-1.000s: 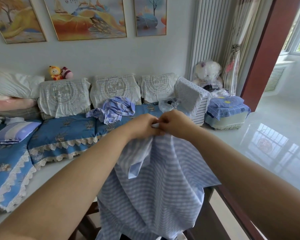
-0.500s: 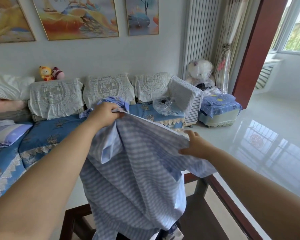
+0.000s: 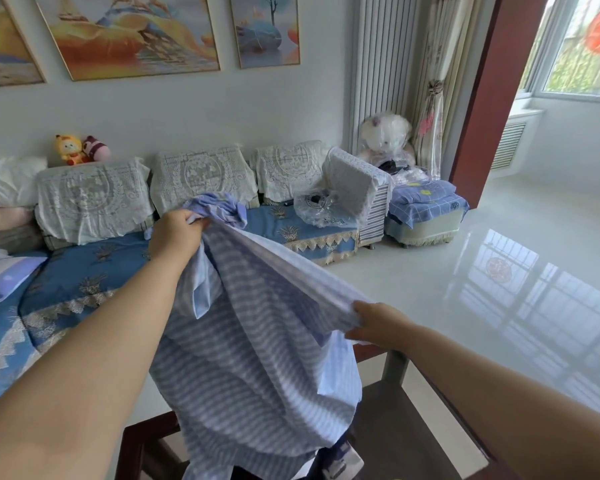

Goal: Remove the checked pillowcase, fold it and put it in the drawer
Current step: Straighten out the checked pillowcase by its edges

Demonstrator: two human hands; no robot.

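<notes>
Now the checked pillowcase (image 3: 257, 358) hangs in the air in front of the person, off the pillow and not yet folded. Its top edge is pulled tight between the two hands. That edge runs in a slant, from far and high on the left to near and low on the right. The rest of the cloth drops down loose below the edge, over a dark wooden chair (image 3: 395, 427).

The left hand (image 3: 175, 233) is farther out and higher, and its fingers are curled around one corner. The right hand (image 3: 378, 323) is closer to the body and lower, and its fingers pinch the other end of the edge. To fold, the person will likely have to bring these two ends together or lay the cloth flat.

A second ago both hands were touching in the middle, bunched on the cloth. Since then they have moved well apart, the left one going out and the right one coming back.

Behind the cloth is a blue sofa (image 3: 84, 265) with another crumpled blue cloth (image 3: 222, 209) on it.
</notes>
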